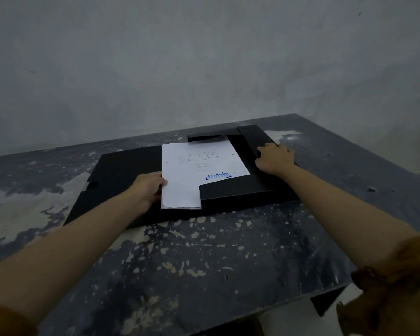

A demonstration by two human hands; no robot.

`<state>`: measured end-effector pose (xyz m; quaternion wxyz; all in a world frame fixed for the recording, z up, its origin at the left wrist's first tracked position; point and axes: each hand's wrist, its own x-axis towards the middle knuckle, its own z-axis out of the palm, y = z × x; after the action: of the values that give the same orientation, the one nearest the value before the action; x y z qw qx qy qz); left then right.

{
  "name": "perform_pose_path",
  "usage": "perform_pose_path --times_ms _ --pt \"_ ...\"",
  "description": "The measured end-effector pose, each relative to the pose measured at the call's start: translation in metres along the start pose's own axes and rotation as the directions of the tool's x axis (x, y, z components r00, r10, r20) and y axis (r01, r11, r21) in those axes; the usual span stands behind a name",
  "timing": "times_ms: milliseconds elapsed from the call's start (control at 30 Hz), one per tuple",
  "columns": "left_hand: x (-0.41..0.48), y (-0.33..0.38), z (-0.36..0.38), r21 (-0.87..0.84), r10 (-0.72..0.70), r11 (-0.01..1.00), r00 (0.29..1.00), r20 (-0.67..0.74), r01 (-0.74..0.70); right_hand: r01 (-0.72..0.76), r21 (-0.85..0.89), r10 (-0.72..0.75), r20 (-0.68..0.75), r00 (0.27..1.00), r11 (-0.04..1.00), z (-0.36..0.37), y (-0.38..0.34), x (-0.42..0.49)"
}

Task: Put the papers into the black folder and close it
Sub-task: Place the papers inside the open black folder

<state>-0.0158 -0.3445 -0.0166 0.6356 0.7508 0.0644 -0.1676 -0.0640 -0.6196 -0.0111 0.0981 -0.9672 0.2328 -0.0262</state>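
The thin stack of white printed papers [199, 170], stamped in blue near its lower edge, lies on the right-hand panel of the flat black card folder [121, 175], which is spread open on the table. The stack's lower right corner is tucked behind the folder's bottom pocket flap [235, 189], and its top edge sits just under the upper flap [205, 137], but its left part lies bare over the fold. My left hand [147, 187] pinches the left edge of the stack, thumb on top and fingers beneath. My right hand [274, 157] lies palm down on the side flap [249, 144] at the folder's right edge, fingers curled over it; whether it grips or only presses, I cannot tell. I judge the job about half done: the sheets are nearly seated, and I have yet to square them in, fold the flaps and swing the left cover over. All this rests on a worn dark tabletop [204, 263] mottled with pale patches, against a grey wall [204, 57].
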Motion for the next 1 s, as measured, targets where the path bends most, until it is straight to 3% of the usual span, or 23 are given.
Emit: perform_pose_path --times_ms 667,1000 --pt "-0.022 -0.004 -0.017 -0.115 -0.036 0.992 0.995 0.088 0.047 0.08 0.061 -0.077 -0.039 0.996 0.995 0.019 -0.062 -0.025" --pt "-0.033 -0.003 -0.018 0.074 -0.054 0.996 0.993 0.109 0.046 0.124 0.029 -0.123 -0.031 0.992 0.992 0.024 -0.081 -0.041"
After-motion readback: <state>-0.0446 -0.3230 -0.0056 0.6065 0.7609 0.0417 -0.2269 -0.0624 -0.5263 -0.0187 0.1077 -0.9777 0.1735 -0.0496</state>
